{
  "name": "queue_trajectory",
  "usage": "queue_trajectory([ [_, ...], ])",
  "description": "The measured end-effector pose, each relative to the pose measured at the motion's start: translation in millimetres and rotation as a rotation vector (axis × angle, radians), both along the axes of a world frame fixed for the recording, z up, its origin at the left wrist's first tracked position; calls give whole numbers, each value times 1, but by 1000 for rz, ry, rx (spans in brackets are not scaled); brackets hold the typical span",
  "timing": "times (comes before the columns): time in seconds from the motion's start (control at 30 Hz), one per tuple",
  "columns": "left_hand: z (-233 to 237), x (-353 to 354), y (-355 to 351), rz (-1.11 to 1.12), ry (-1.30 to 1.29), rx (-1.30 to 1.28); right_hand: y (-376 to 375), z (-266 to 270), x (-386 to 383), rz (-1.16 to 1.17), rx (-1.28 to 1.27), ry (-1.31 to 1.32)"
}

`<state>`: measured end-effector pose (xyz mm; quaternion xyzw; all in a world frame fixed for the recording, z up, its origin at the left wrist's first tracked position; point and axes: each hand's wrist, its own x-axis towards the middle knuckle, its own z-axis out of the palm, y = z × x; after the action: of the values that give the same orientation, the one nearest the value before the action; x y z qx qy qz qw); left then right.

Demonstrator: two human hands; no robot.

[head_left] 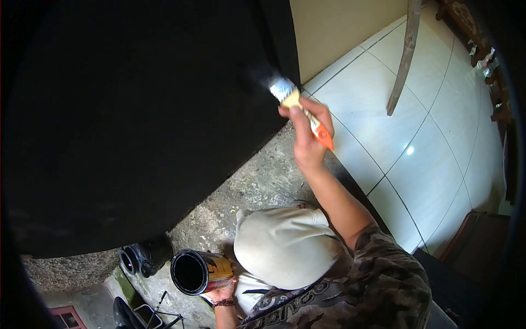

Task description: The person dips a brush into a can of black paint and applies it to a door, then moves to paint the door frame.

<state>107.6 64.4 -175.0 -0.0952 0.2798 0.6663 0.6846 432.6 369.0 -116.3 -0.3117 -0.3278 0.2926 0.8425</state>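
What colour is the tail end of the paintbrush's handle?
Bright orange. The handle's tail end shows best in the head view, the only one here.

You can see a glossy white tiled floor (364,129) with dark joints. Over it you have a slim brown wooden pole (406,60); along its upper left edge, a plain beige wall (334,33); at its upper right, carved dark-brown wood (464,21). Left of it lies mottled grey concrete (257,176), with a shiny black object (156,253) farther left.
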Motion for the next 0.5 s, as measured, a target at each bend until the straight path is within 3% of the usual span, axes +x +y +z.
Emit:
queue_trajectory([
  [0.07,-4,-2,2,-81,46,45,17,9,2,-12,92,9],
  [0.17,8,8,8,-8,-10,12,33,-36,-1,7,4,60],
  [0.27,12,12,15,34,40,-66,19,-71,6,6,-263,191],
  [0.37,9,6,5,107,110,-257,13,-24,13,-10,-86,193],
  [0.4,5,5,5,132,129,-308,18,-14,13,-15,1,165],
  [0.5,-54,-56,-22,69,162,-305,30,-34,2,35,-46,154],
])
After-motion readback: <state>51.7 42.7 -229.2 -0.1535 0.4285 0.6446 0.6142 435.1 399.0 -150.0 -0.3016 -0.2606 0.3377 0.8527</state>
